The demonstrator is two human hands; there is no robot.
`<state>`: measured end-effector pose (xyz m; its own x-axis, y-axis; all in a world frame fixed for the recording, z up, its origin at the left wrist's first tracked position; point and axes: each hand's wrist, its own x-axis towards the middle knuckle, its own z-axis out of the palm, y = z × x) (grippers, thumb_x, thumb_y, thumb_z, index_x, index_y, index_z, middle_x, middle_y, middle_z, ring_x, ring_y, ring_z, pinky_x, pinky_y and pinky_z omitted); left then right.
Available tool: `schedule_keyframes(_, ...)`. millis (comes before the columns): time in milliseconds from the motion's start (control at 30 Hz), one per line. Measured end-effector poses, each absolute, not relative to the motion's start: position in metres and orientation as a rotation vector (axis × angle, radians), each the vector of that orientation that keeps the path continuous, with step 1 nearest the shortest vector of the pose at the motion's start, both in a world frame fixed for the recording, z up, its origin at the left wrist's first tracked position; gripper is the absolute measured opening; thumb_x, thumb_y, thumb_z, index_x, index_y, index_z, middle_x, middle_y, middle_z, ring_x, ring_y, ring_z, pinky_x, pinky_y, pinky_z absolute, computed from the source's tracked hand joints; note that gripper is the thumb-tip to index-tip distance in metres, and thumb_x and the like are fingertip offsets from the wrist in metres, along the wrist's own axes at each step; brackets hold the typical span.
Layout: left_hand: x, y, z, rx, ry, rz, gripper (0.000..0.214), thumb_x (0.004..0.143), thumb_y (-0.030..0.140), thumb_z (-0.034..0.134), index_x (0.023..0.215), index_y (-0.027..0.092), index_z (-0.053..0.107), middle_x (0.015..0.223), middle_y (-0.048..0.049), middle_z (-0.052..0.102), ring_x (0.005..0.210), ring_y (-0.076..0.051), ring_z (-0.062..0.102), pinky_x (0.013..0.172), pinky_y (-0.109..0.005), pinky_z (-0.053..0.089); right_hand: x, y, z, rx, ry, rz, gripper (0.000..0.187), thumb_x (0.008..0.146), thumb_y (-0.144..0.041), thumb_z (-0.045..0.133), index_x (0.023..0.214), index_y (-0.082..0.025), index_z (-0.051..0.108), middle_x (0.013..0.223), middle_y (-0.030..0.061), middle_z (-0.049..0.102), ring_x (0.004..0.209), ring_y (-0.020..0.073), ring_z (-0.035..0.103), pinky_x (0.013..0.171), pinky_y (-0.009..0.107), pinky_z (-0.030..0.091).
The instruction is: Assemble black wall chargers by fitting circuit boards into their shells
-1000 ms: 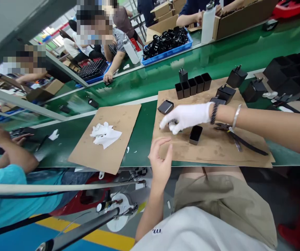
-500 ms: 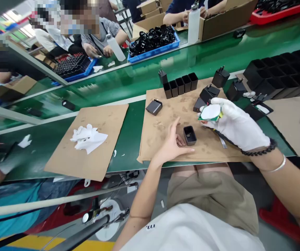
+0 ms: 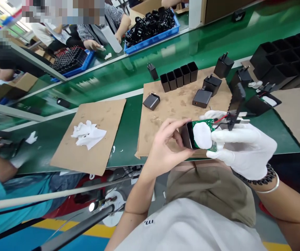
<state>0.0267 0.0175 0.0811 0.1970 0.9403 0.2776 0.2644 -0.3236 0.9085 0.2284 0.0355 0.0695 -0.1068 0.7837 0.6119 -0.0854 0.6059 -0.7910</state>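
Between its thumb and fingers, my bare left hand point(image 3: 163, 146) grips a black charger housing point(image 3: 186, 136), its mouth turned to the right. A green circuit board point(image 3: 202, 134) with a round white patch meets that mouth, its left end at or just inside the opening. My gloved right hand point(image 3: 244, 143) is closed on the board's right end. Red and black wires run from the board to a black plug cover point(image 3: 237, 104) with metal prongs, standing above the glove. Part of the board is hidden by the gloved fingers.
A cardboard sheet point(image 3: 171, 108) lies under my hands, bearing a row of open black housings point(image 3: 178, 76) and several chargers. Many housings point(image 3: 283, 59) stand at right. Torn white paper point(image 3: 88, 134) lies on another sheet at left. Across the green bench, people work near a blue tray point(image 3: 152, 40).
My left hand has picked the housing up off the cardboard. My right hand has brought the circuit board down and left to the housing's mouth, and the plug cover now shows.
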Motion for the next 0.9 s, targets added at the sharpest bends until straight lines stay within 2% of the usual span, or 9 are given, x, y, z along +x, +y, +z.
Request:
schedule_keyframes(133, 0.029, 0.016, 0.083, 1.754, 1.011, 1.217, 0.073, 0.067, 0.002, 0.084, 0.133, 0.029, 0.069, 0.112, -0.0025, 0.062, 0.070, -0.008, 0.060, 0.071, -0.024, 0.054, 0.231, 0.036, 0.059, -0.491, -1.566, 0.656, 0.042, 0.072, -0.015, 0.089, 0.109, -0.034, 0.081, 0.100, 0.0021, 0.079, 0.105, 0.0281, 0.076, 0.098, 0.050, 0.062)
schedule_keyframes(267, 0.031, 0.015, 0.087, 1.770, 0.952, 1.224, 0.073, 0.068, -0.001, 0.080, 0.133, 0.029, 0.069, 0.115, -0.0022, 0.058, 0.069, -0.006, 0.057, 0.071, -0.023, 0.055, 0.234, 0.034, 0.058, -0.448, -1.652, 0.660, 0.055, 0.073, -0.010, 0.087, 0.121, -0.035, 0.078, 0.108, 0.0023, 0.079, 0.113, 0.0293, 0.074, 0.096, 0.045, 0.064)
schedule_keyframes(400, 0.031, 0.014, 0.091, 1.806, 0.918, 1.245, 0.072, 0.068, -0.001, 0.078, 0.133, 0.027, 0.069, 0.113, -0.0024, 0.057, 0.070, -0.005, 0.056, 0.070, -0.022, 0.055, 0.238, 0.034, 0.066, -0.386, -1.679, 0.665, 0.059, 0.074, -0.005, 0.084, 0.127, -0.031, 0.076, 0.120, 0.0040, 0.076, 0.117, 0.0300, 0.073, 0.097, 0.044, 0.065)
schedule_keyframes(533, 0.032, 0.013, 0.094, 1.847, 0.917, 1.235, 0.070, 0.070, 0.000, 0.078, 0.133, 0.027, 0.068, 0.111, -0.0022, 0.056, 0.070, -0.005, 0.056, 0.068, -0.021, 0.055, 0.242, 0.035, 0.072, -0.376, -1.774, 0.731, 0.052, 0.078, -0.007, 0.080, 0.123, -0.033, 0.076, 0.116, 0.0014, 0.077, 0.121, 0.0269, 0.072, 0.107, 0.040, 0.061)
schedule_keyframes(633, 0.032, 0.013, 0.095, 1.866, 0.936, 1.224, 0.068, 0.071, 0.000, 0.078, 0.133, 0.026, 0.068, 0.110, -0.0019, 0.056, 0.070, -0.005, 0.056, 0.069, -0.022, 0.054, 0.244, 0.034, 0.072, -0.432, -1.788, 0.752, 0.043, 0.080, -0.011, 0.081, 0.116, -0.034, 0.078, 0.123, 0.0013, 0.075, 0.126, 0.0281, 0.069, 0.113, 0.042, 0.058)
schedule_keyframes(767, 0.033, 0.014, 0.095, 1.874, 0.938, 1.236, 0.066, 0.071, 0.001, 0.080, 0.131, 0.025, 0.069, 0.108, -0.0017, 0.056, 0.070, -0.005, 0.056, 0.069, -0.022, 0.054, 0.246, 0.033, 0.068, -0.474, -1.788, 0.770, 0.035, 0.080, -0.014, 0.083, 0.107, -0.035, 0.079, 0.118, 0.0008, 0.076, 0.127, 0.0280, 0.069, 0.115, 0.042, 0.057)
schedule_keyframes(900, 0.032, 0.017, 0.092, 1.895, 0.914, 1.252, 0.062, 0.073, 0.004, 0.080, 0.130, 0.025, 0.069, 0.107, -0.0025, 0.058, 0.070, -0.007, 0.055, 0.067, -0.022, 0.054, 0.246, 0.034, 0.063, -0.550, -1.804, 0.858, 0.029, 0.082, -0.020, 0.081, 0.108, -0.033, 0.080, 0.117, 0.0032, 0.076, 0.118, 0.0268, 0.073, 0.110, 0.040, 0.060)
